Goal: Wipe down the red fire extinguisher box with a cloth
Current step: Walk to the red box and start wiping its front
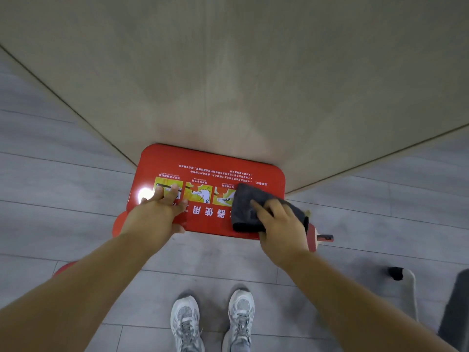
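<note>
The red fire extinguisher box [203,161] stands on the floor against a beige wall corner, its lid facing up with white text and yellow instruction pictures. A dark grey cloth [245,207] lies folded on the lid's right part. My right hand [281,224] presses down on the cloth with fingers spread, thumb at the lid's near edge. My left hand [162,207] lies flat on the lid's left side, fingers straight, thumb hooked over the near edge.
Red extinguisher parts show under the lid: a rounded body [118,224] at left and a handle with a black nozzle [322,237] at right. Grey plank floor [215,262] spreads around. My two grey sneakers [213,323] stand close. A white and grey object [411,288] sits at right.
</note>
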Action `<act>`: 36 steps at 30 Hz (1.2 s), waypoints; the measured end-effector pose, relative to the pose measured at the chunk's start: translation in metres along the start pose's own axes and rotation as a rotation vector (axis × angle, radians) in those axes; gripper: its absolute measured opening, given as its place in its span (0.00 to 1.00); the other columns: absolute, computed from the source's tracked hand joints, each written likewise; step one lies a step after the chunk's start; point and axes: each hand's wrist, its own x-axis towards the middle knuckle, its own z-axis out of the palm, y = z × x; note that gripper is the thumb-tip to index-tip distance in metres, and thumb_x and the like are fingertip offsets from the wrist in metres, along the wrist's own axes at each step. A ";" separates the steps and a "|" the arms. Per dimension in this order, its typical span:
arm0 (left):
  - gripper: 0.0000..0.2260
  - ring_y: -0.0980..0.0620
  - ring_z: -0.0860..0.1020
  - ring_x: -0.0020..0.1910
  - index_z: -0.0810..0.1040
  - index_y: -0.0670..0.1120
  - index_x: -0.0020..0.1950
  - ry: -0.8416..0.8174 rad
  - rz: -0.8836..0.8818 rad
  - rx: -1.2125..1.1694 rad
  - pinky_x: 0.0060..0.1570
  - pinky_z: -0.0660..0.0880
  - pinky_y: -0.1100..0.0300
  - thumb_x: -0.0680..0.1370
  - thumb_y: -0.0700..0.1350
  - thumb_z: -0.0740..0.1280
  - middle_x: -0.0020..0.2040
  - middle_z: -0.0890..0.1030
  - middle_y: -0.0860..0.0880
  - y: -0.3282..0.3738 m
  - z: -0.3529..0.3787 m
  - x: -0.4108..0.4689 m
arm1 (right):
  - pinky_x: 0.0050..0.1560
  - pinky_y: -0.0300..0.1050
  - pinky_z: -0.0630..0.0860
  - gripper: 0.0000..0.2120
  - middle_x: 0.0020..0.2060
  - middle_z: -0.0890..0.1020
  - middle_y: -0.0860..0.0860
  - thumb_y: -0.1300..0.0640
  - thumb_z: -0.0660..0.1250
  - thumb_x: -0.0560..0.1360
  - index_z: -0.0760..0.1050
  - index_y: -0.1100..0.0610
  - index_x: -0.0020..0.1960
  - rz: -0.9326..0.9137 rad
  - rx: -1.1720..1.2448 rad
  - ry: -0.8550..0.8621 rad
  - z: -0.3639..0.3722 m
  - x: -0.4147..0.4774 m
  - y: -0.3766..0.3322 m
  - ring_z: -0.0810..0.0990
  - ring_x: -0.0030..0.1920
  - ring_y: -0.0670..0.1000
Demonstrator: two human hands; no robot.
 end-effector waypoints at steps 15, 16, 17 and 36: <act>0.28 0.47 0.47 0.77 0.55 0.55 0.76 0.083 -0.009 -0.128 0.72 0.58 0.49 0.78 0.60 0.57 0.78 0.47 0.53 -0.004 0.006 -0.003 | 0.48 0.57 0.78 0.26 0.53 0.75 0.59 0.65 0.67 0.68 0.74 0.58 0.66 -0.074 0.022 0.122 -0.004 0.045 -0.004 0.74 0.51 0.63; 0.28 0.47 0.46 0.77 0.55 0.56 0.76 0.085 -0.009 -0.131 0.72 0.58 0.49 0.78 0.60 0.57 0.78 0.47 0.53 -0.004 0.007 -0.003 | 0.54 0.56 0.75 0.26 0.56 0.73 0.58 0.64 0.65 0.71 0.70 0.56 0.69 -0.064 0.008 0.114 -0.008 0.058 -0.007 0.72 0.55 0.61; 0.28 0.48 0.46 0.77 0.55 0.56 0.76 0.087 -0.010 -0.137 0.72 0.57 0.49 0.77 0.60 0.57 0.78 0.47 0.53 -0.005 0.007 -0.002 | 0.59 0.55 0.72 0.27 0.59 0.71 0.57 0.62 0.63 0.74 0.66 0.54 0.72 -0.064 -0.009 0.079 -0.012 0.070 -0.009 0.69 0.59 0.60; 0.37 0.49 0.52 0.77 0.61 0.51 0.75 0.300 -0.195 -0.449 0.68 0.64 0.46 0.70 0.59 0.70 0.78 0.52 0.51 -0.037 0.016 -0.024 | 0.43 0.47 0.77 0.31 0.47 0.75 0.51 0.35 0.59 0.72 0.72 0.54 0.66 -0.503 -0.176 0.073 0.023 0.012 -0.017 0.75 0.44 0.52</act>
